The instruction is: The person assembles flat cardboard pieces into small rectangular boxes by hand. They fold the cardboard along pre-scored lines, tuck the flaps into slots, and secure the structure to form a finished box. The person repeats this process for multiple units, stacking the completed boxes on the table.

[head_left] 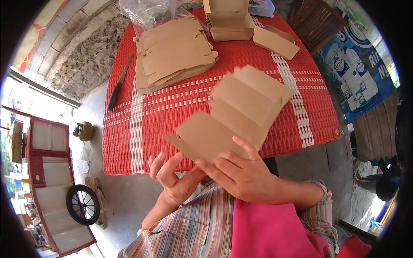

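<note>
An unfolded brown cardboard box [245, 101] is held tilted over the near edge of the table, its creased panels and side flaps spread out. My right hand [247, 176] grips its near edge, with the index finger raised along the board. At the near left corner, by a narrow flap, my left hand [176, 176] pinches the edge close to my right fingertips; its other fingers are curled and apart. The exact contact of the left thumb is hidden. Beyond it lies a stack of flat cardboard boxes [172, 53].
The table [180, 103] has a red and white woven top. A dark-handled knife [118, 88] lies at its left edge. Folded open boxes [232, 28], a loose box [275, 42], a clear plastic bag [148, 13] and a plastic container [262, 6] are at the back. A wooden chair [317, 23] stands far right.
</note>
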The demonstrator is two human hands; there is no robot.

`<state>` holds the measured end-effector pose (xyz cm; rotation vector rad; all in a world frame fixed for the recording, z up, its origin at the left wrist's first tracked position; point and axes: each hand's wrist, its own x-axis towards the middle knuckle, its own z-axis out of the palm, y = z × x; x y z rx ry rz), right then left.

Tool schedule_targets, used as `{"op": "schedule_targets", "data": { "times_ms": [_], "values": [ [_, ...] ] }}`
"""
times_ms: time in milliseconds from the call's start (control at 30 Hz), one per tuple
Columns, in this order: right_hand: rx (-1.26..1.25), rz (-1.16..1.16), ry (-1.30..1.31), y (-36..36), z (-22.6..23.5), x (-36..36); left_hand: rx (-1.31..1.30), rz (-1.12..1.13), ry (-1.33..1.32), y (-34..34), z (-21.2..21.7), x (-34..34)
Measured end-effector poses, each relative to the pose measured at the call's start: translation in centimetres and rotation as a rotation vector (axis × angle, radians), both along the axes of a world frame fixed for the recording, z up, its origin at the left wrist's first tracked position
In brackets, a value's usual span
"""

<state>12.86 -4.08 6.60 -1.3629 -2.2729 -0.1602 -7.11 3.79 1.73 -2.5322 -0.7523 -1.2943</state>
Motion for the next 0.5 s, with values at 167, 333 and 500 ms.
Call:
{"op": "schedule_targets", "data": {
  "times_ms": [167, 333, 500],
  "values": [
    [0.048, 0.029, 0.053, -1.4, 1.7, 2.0, -0.206, -0.187, -0.461, 1.6, -2.8, 0.9],
    [0.206, 0.165, 0.382, -2.6, 1.1, 4.0, -0.2, -0.219, -0.212, 2.8, -0.1, -0.6],
    [0.214, -0.21, 0.439, -2.1, -0.5, 7.2, 0.04, -0.224, 0.232, 0.7, 3.1, -1.7]
  ]
}}
